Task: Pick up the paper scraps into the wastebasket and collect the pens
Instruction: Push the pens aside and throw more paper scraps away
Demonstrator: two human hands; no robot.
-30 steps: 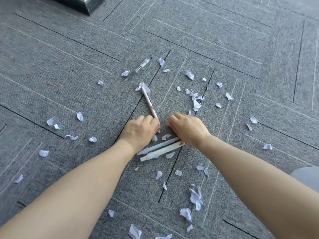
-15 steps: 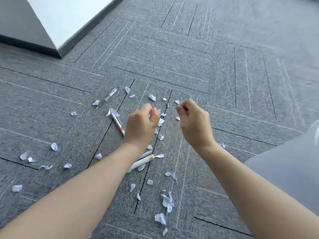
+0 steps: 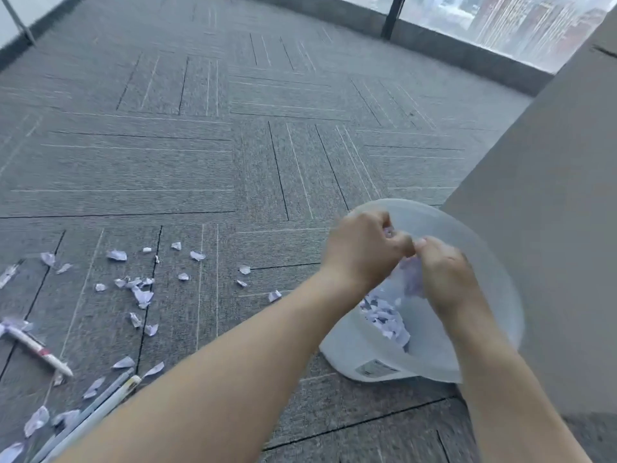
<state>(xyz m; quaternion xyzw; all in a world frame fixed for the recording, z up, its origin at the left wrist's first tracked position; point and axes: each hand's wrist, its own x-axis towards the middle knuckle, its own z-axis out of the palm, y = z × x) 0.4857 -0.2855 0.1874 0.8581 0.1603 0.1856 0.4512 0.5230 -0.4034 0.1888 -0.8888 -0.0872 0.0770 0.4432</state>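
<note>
A translucent white wastebasket [image 3: 494, 349] stands on the grey carpet at the right, with torn paper scraps [image 3: 387, 317] at its bottom. Both hands hover over its mouth. My left hand [image 3: 362, 250] is curled around a small pale scrap. My right hand [image 3: 444, 274] touches it fingertip to fingertip, and blurred scraps [image 3: 412, 277] show just under its fingers. More paper scraps [image 3: 142, 294] lie scattered on the carpet to the left. A white pen with red marks [image 3: 36, 349] lies at the far left. Two pale pens [image 3: 96, 407] lie side by side at the lower left, partly behind my left forearm.
A tall grey block or wall [image 3: 547, 228] rises right beside the wastebasket. A low ledge under a window [image 3: 467, 58] runs along the far edge of the floor. Open carpet [image 3: 233, 128] stretches ahead.
Both hands rose from the scraps near the pens and swung right to the wastebasket, carrying scraps. The view turned right with them, so the pens now sit at the left edge.
</note>
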